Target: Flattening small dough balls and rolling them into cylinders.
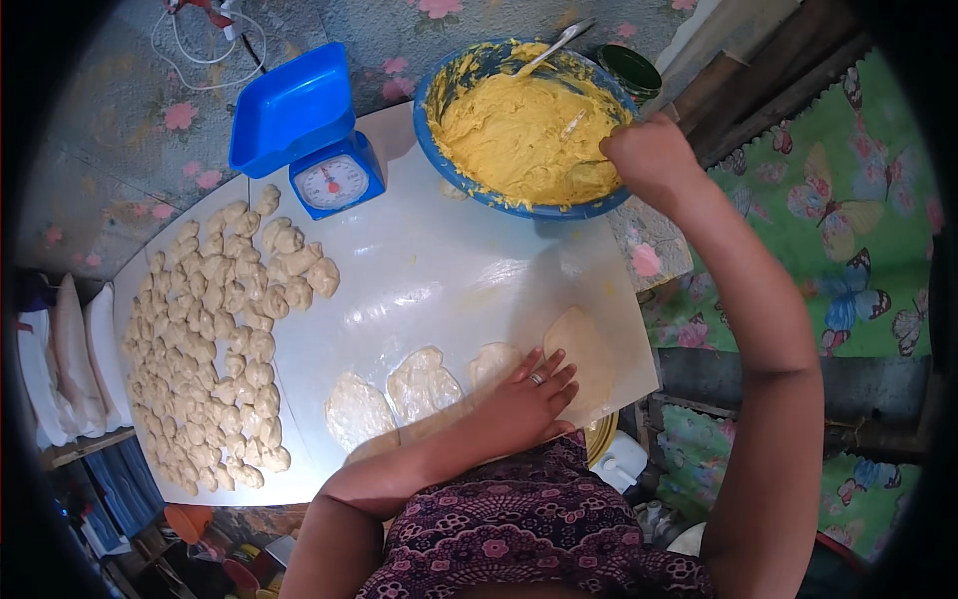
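Note:
My left hand [534, 394], with a ring on it, lies palm down with fingers spread at the near edge of the table, touching a flattened dough round [582, 344]. Other flattened dough rounds lie in a row to its left, among them a shiny one [359, 409] and a smaller one [424, 384]. At the right rim of a blue basin [439, 165], my right hand [654, 160] is closed. Whatever it grips is hidden by the fingers. Thick yellow paste [519, 125] fills the basin, and a metal spoon [559, 45] leans in it at the back.
Many dough balls [215, 329] cover the table's left side. A blue kitchen scale [334, 185] with a blue pan [294, 110] stands at the back. A dark green container [631, 72] sits behind the basin. Butterfly-print green cloth [838, 200] hangs at the right.

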A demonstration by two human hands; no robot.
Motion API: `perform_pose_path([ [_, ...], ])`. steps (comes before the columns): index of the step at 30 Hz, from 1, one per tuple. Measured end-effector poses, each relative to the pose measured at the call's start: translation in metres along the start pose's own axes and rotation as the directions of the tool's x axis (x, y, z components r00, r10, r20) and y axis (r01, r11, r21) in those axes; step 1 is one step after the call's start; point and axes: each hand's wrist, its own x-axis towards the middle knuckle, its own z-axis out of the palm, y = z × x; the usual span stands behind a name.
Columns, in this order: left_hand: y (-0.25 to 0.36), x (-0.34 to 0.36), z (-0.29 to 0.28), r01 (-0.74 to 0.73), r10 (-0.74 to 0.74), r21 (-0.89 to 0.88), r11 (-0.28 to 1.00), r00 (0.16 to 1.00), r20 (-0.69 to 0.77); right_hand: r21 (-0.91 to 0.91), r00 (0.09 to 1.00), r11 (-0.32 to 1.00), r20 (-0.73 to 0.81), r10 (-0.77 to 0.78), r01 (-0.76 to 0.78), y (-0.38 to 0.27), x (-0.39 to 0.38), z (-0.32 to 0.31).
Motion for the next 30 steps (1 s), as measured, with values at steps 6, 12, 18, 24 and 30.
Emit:
perform_pose_path([
  [6,-0.004,-0.006,0.000,0.023,-0.021,-0.035,0.999,0.998,0.052,0.335,0.957,0.907,-0.044,0.287,-0.256,0.021,0.023,-0.012],
  [12,-0.002,-0.006,-0.006,0.013,-0.010,-0.038,0.999,0.997,0.072,0.464,0.964,0.847,0.177,0.200,-0.260,-0.007,0.044,0.030],
  [18,-0.004,-0.012,-0.006,0.038,-0.036,-0.037,0.999,0.998,0.054,0.572,0.978,0.808,0.205,0.024,-0.140,-0.030,0.043,0.023],
  [24,0.003,-0.011,-0.007,0.012,-0.013,0.013,1.000,0.997,0.079,0.866,0.995,0.497,0.088,-0.037,-0.058,-0.012,0.019,0.009],
  [30,0.005,-0.015,-0.014,0.022,-0.024,0.014,1.000,0.989,0.143,0.989,0.997,0.124,-0.078,0.021,0.075,-0.015,-0.079,0.022],
])
